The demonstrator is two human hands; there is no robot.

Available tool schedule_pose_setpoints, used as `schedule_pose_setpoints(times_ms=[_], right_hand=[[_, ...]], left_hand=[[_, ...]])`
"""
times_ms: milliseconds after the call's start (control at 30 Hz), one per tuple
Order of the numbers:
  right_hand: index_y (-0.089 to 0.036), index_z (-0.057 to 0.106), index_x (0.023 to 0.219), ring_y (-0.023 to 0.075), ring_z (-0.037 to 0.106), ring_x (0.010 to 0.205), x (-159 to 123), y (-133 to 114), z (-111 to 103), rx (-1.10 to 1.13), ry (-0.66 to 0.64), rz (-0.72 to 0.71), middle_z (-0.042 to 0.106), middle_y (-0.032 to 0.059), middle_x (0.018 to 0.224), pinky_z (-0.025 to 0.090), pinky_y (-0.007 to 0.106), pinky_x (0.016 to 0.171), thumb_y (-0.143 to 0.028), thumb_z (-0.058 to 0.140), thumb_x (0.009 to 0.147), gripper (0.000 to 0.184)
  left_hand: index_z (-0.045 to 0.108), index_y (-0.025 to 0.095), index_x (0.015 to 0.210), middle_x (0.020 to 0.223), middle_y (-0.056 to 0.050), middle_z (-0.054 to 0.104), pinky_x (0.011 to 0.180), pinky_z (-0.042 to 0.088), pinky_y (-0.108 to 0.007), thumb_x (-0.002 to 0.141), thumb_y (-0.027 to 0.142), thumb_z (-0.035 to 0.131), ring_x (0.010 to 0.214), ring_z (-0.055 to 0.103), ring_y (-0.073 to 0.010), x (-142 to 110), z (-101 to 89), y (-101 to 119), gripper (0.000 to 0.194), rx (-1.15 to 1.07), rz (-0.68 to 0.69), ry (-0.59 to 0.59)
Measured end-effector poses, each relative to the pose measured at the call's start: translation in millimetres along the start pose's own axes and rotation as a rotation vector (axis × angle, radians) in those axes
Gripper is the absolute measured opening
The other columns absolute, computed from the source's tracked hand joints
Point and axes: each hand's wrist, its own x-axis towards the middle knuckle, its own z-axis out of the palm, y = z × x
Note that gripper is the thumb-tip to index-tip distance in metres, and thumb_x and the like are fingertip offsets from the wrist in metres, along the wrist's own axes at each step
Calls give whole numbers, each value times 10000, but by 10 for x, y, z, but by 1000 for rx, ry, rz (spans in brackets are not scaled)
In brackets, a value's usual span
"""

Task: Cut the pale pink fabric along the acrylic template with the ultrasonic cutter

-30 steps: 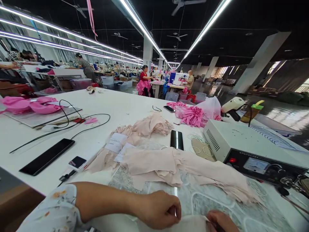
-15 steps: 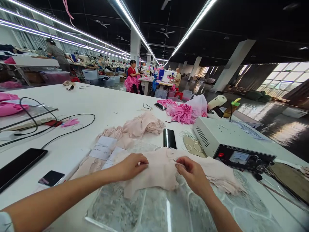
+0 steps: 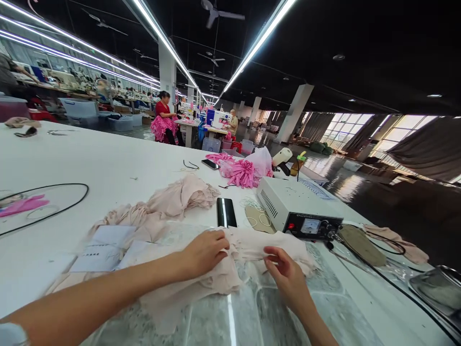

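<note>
Both my hands rest on a stack of pale beige fabric pieces (image 3: 248, 247) lying on a clear plastic sheet (image 3: 252, 312) on the white table (image 3: 118, 163). My left hand (image 3: 205, 252) presses on the left side of the stack with its fingers curled into the cloth. My right hand (image 3: 286, 276) pinches the edge of a piece just to the right. More beige pieces (image 3: 180, 197) are heaped behind, beside white paper slips (image 3: 104, 242).
A black phone (image 3: 226, 212) lies behind the stack. A white control box (image 3: 297, 206) with a dial stands to the right, cables trailing from it. Pink fabric bundles (image 3: 243, 173) lie farther back. A black cable (image 3: 54, 206) loops at left. Other people sit at distant tables.
My view has swung right and closer. Both hands came forward from the near edge onto the beige stack, and now they bunch and pull the cloth toward me.
</note>
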Motion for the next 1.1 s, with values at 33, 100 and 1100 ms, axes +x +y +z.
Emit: schedule_pose_setpoints(times_ms=[33,100,1100], right_hand=[[-173,641,985,213,655,844,-100,51,-74,-6,32,17,671,106,1044,543,343,722,-466,603,795,352],[-167,647,976,221,671,781,-260,149,-184,-17,86,51,688,120,1018,548,335,658,-480,583,771,379],[-190,602,1219,324,558,1123,111,298,-94,-639,446,-283,616,140,1203,453,484,944,-111,507,693,540]], left_hand=[[627,190,994,1075,-50,600,929,432,-354,912,192,578,1010,575,-208,171,62,77,95,-6,34,-17],[620,177,1042,1127,-70,590,929,453,-383,852,258,688,1041,570,-233,509,195,200,217,-16,83,-59],[576,130,1149,1125,-79,597,825,533,-395,954,332,567,963,615,-209,1179,95,301,281,-204,43,-203]])
